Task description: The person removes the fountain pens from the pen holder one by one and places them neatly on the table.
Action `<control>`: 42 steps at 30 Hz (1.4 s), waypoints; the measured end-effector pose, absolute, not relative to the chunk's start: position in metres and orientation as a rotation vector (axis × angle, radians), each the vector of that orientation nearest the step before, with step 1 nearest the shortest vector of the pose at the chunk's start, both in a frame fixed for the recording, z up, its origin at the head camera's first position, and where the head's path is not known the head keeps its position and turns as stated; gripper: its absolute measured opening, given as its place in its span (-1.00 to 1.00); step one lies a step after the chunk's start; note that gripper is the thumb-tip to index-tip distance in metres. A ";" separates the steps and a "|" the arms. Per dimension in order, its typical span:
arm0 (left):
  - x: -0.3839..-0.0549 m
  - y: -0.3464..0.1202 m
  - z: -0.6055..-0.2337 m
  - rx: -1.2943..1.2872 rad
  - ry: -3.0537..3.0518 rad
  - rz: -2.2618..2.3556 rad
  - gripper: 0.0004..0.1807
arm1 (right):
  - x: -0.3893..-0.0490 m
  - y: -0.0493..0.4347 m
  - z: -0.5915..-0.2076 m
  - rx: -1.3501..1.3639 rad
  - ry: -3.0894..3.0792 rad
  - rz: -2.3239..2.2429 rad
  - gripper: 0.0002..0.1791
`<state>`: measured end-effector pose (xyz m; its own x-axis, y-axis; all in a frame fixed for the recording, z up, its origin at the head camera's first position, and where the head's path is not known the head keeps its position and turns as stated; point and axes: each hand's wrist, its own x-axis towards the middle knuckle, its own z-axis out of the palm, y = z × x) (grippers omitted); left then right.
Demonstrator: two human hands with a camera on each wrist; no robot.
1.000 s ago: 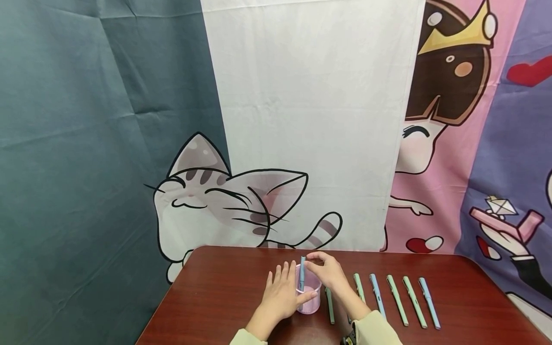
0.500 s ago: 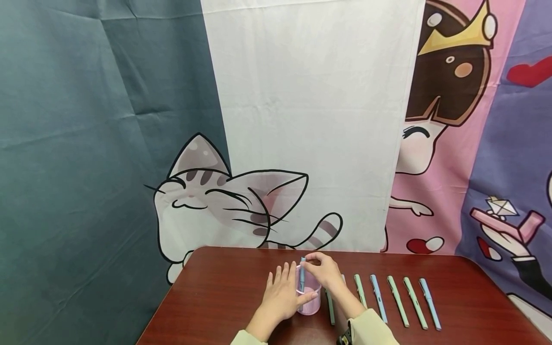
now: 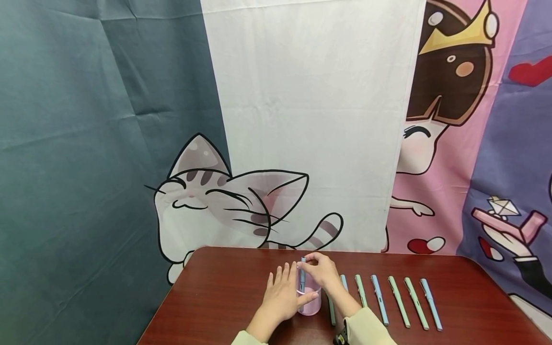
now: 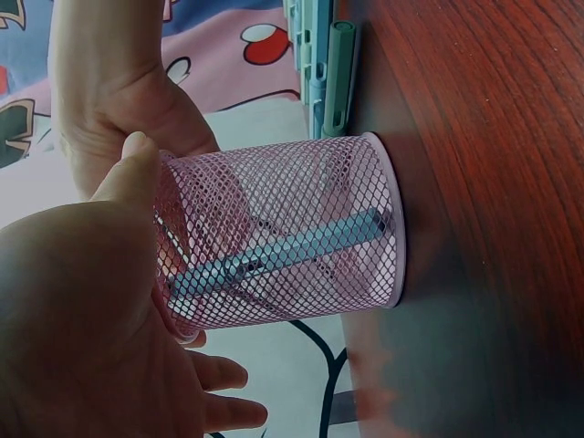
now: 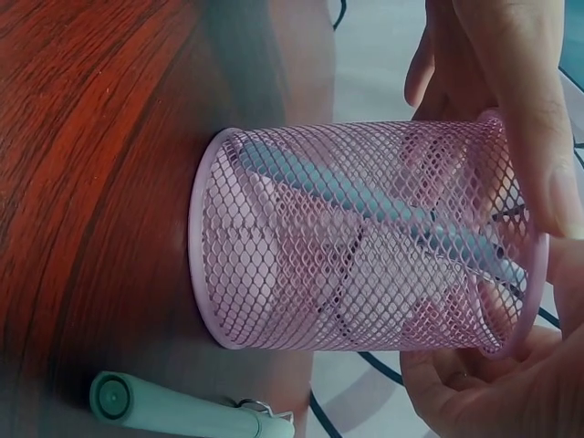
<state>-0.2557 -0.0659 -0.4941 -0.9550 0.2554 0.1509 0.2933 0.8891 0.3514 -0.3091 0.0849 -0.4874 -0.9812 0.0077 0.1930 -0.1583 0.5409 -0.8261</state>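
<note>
A pink mesh pen cup (image 3: 312, 306) stands upright on the table. Inside it a light blue pen (image 3: 302, 282) leans, its lower end near the base and its top at the rim. My left hand (image 3: 279, 293) rests against the cup's left side, fingers straight and spread, with the thumb lying across the front near the rim. From the right, my right hand (image 3: 324, 273) reaches over the rim and pinches the pen's top between thumb and finger. The wrist views show the same pen (image 4: 301, 248) through the mesh; its top is partly hidden by the hands.
Right of the cup a row of green and blue pens lies on the brown table (image 3: 207, 297), from a green pen (image 3: 331, 310) beside the cup to a blue pen (image 3: 431, 304). My right forearm covers part of the row. A printed curtain (image 3: 319, 120) hangs behind the table.
My right hand has shifted slightly left, its thumb and finger moving from beside the blue pen's top onto it. My left hand and the cup have stayed in place.
</note>
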 end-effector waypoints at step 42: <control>-0.256 -0.065 -0.494 -0.419 -2.955 -0.575 0.13 | -0.299 0.089 -0.474 0.107 -2.616 1.409 -0.76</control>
